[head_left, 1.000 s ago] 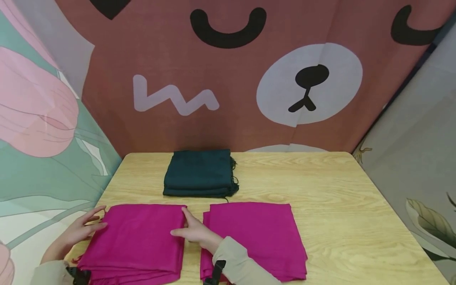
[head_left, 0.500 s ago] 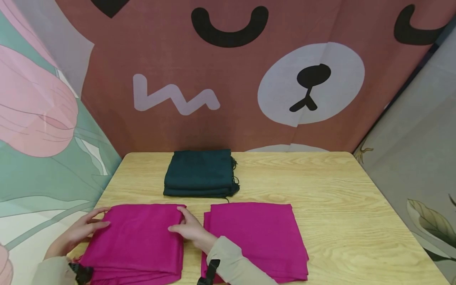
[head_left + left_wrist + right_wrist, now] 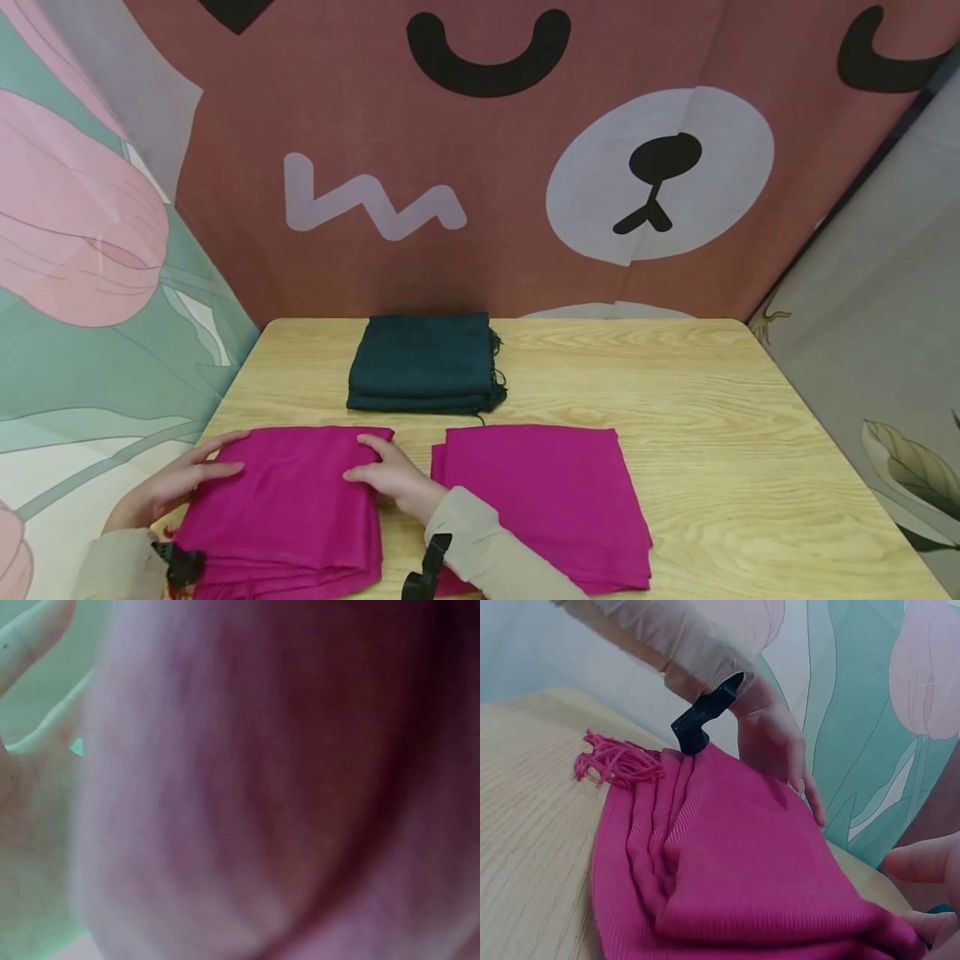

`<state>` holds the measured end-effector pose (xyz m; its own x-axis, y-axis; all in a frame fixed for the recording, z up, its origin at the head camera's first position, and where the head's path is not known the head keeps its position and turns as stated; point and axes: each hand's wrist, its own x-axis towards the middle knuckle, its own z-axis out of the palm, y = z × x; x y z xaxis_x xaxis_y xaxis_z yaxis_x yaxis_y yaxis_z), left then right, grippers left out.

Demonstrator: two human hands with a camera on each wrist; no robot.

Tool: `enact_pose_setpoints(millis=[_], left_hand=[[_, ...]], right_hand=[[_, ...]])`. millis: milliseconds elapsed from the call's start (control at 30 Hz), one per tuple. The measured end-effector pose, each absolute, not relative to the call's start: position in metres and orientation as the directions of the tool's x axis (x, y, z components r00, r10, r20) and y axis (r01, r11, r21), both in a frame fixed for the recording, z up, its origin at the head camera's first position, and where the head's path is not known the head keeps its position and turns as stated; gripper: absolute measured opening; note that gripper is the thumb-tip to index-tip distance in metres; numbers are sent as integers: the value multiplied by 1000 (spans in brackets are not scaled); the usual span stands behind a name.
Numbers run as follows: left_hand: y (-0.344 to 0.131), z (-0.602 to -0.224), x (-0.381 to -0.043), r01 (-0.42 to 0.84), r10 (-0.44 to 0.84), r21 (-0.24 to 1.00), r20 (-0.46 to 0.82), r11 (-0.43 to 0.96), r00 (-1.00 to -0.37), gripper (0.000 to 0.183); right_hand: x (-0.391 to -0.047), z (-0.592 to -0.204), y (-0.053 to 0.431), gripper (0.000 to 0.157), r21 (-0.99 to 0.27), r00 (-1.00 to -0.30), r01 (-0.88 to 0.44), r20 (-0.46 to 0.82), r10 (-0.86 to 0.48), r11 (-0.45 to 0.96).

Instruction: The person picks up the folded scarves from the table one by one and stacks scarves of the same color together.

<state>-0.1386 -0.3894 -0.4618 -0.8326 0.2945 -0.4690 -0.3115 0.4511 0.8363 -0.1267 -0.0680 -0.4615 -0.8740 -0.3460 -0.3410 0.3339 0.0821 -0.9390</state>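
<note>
A folded magenta scarf (image 3: pixel 292 500) lies at the near left of the table, its layers stacked and rumpled on top. My left hand (image 3: pixel 176 483) rests against its left side, thumb and a finger extended over the cloth. On the opposite side, my right hand (image 3: pixel 397 475) touches the upper right part with thumb and a finger stretched out. The other fingers are partly hidden beside the cloth. In the right wrist view, pink fringe (image 3: pixel 619 761) sticks out of the layers near the left sleeve. Blurred cloth (image 3: pixel 247 787) fills most of the left wrist view.
A second folded magenta scarf (image 3: pixel 540 500) lies just to the right, partly under my right forearm. Behind them sits a folded dark green scarf (image 3: pixel 420 362) with fringe on its right side. Printed cloth hangings (image 3: pixel 510 183) stand around the wooden table (image 3: pixel 675 383).
Both hands have moved inward, left hand rightward and right hand leftward. The scarf between them has narrowed and creased slightly. The other two scarves have stayed put.
</note>
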Motion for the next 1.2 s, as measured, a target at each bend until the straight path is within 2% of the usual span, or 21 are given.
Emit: enact_pose_setpoints(millis=[167, 400, 633, 800, 1100, 1200], left_hand=[[-390, -467, -136, -206, 316, 855, -385, 477, -867, 65], [-385, -474, -129, -115, 229, 860, -258, 497, -939, 61], [-381, -473, -129, -204, 280, 866, -357, 456, -891, 60], [-380, -472, -129, -242, 258, 846, -397, 476, -881, 59], [-377, -471, -131, -224, 246, 836, -386, 502, -889, 63], [-377, -468, -130, -183, 269, 843, -355, 505, -895, 63]], right_hand=[[-125, -465, -71, 52, -949, -897, 285, -313, -311, 132], [-122, -470, -71, 45, -955, -909, 272, -295, -293, 116], [-125, -479, -69, 44, -946, -896, 309, -323, -305, 96], [-127, -480, -71, 49, -946, -894, 309, -323, -311, 95], [-123, -477, -72, 57, -953, -914, 281, -302, -270, 116], [-120, -477, -72, 60, -958, -921, 263, -284, -266, 112]])
